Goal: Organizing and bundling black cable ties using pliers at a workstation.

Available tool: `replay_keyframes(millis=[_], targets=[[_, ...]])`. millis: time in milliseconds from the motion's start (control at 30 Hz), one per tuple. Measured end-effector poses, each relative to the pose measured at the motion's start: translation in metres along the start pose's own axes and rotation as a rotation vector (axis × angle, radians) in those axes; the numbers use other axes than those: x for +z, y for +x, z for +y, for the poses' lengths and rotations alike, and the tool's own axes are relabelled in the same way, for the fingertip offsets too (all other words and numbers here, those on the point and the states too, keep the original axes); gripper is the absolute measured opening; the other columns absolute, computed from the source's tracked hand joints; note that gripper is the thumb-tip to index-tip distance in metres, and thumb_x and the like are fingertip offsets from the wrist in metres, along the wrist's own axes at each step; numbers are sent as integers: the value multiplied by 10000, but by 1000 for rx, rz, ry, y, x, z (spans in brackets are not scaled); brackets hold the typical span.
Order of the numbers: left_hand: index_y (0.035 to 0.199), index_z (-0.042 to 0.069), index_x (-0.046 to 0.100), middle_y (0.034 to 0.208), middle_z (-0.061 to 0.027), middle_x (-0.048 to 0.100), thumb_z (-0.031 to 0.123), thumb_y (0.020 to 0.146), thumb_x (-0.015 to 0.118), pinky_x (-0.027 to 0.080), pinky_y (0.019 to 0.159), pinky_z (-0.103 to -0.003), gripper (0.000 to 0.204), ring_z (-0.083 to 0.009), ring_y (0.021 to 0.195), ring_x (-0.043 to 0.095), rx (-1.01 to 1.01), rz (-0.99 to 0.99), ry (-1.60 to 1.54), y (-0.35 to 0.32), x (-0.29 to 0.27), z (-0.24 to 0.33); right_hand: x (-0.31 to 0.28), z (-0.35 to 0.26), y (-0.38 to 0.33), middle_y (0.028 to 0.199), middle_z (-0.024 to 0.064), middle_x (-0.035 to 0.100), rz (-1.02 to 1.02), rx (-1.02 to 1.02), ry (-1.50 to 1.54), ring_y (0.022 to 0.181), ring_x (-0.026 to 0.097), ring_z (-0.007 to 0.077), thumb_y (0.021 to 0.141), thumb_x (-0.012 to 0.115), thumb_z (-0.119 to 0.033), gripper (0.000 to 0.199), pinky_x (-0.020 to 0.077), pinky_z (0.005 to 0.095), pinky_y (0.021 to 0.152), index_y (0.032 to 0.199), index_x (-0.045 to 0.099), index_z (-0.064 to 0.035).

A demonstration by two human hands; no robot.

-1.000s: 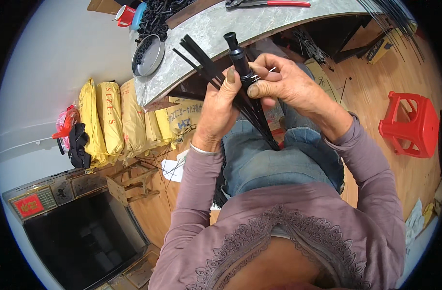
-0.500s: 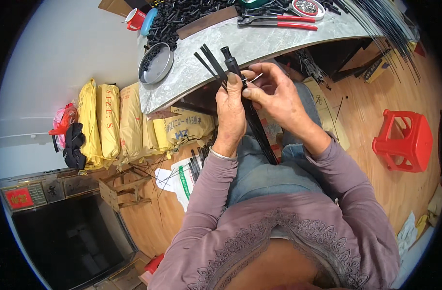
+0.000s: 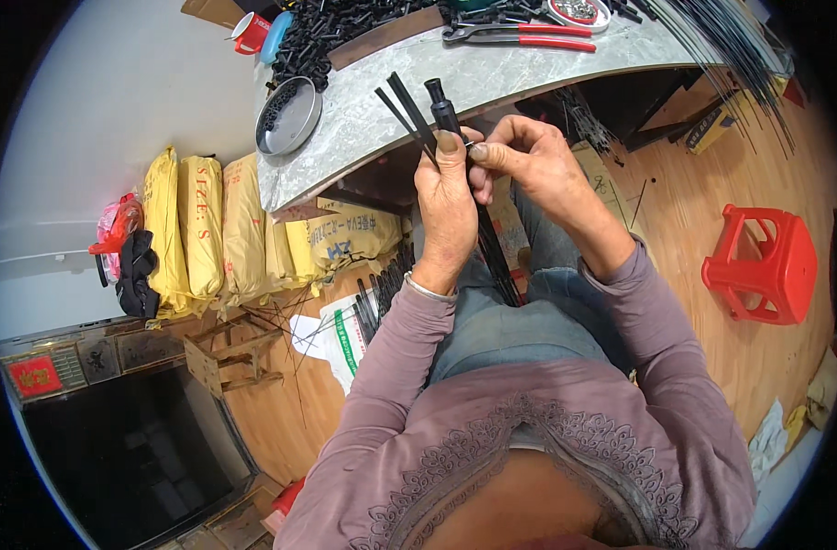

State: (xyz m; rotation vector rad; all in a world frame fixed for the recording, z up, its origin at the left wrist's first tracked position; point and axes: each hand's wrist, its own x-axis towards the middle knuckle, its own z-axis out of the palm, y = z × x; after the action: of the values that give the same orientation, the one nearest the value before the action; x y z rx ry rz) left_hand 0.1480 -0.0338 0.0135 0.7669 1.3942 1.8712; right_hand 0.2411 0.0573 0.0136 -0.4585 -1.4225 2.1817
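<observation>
My left hand (image 3: 448,220) is wrapped round a black shaft with a ribbed, knob-like end (image 3: 444,108), held upright in front of my lap. Several flat black rods (image 3: 409,112) stick up from the same grip, fanned to the left of the knob. Below the hand, a dark bundle of rods (image 3: 497,266) runs down to my thighs. Close against the shaft, my right hand (image 3: 539,174) pinches a thin pale wire (image 3: 474,143) between thumb and forefinger. Most of the wire is hidden by the fingers.
On the grey table (image 3: 382,101) lie red-handled pincers (image 3: 519,38), a heap of black plastic pieces (image 3: 345,35), a round metal bowl (image 3: 292,119) and a dish of small metal parts (image 3: 579,11). A red stool (image 3: 762,266) stands at right; yellow sacks (image 3: 203,220) line the left wall.
The wire end that stuck out past my right fingers now shows much less. My right fingers have closed in at the shaft. The left hand has shifted slightly right and down with the rods.
</observation>
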Motion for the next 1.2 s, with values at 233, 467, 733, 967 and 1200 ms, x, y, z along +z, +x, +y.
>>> replay_keyframes(millis=[233, 467, 733, 967, 1200], targets=[[968, 7, 519, 592, 27, 400, 495, 982, 420, 316, 445, -216, 498, -57, 489, 379, 28, 8, 3, -1, 0, 2, 16, -5, -29, 725, 60, 631, 201, -205, -237, 665, 602, 115, 909, 599, -123, 152, 494, 251, 618, 853, 586, 17], [990, 23, 508, 603, 23, 391, 497, 981, 422, 322, 453, -231, 481, -71, 485, 364, -22, -61, -75, -6, 16, 5, -10, -17, 1, 675, 11, 567, 132, -62, -201, 625, 538, 80, 938, 582, -215, 222, 449, 236, 567, 861, 580, -7], [1085, 17, 479, 633, 24, 386, 426, 986, 459, 345, 481, -219, 421, -62, 511, 384, 24, -74, -62, -8, 2, 3, -26, 4, -9, 717, -9, 573, -49, 36, -293, 645, 537, 73, 947, 578, -238, 240, 452, 242, 597, 825, 575, -31], [1118, 4, 482, 667, -7, 434, 461, 939, 520, 407, 513, -246, 492, -101, 542, 468, 10, -217, -177, -8, -3, -1, -97, -41, 79, 841, 123, 629, 504, -640, -1427, 850, 598, 304, 795, 685, -218, 176, 458, 427, 715, 849, 627, -62], [941, 25, 504, 567, 20, 333, 597, 916, 462, 323, 413, -233, 574, -85, 440, 374, -76, -81, -120, -12, -19, 3, -98, -34, 107, 838, 95, 554, 285, -823, -1904, 851, 515, 286, 793, 681, -270, 241, 379, 415, 734, 834, 573, -58]])
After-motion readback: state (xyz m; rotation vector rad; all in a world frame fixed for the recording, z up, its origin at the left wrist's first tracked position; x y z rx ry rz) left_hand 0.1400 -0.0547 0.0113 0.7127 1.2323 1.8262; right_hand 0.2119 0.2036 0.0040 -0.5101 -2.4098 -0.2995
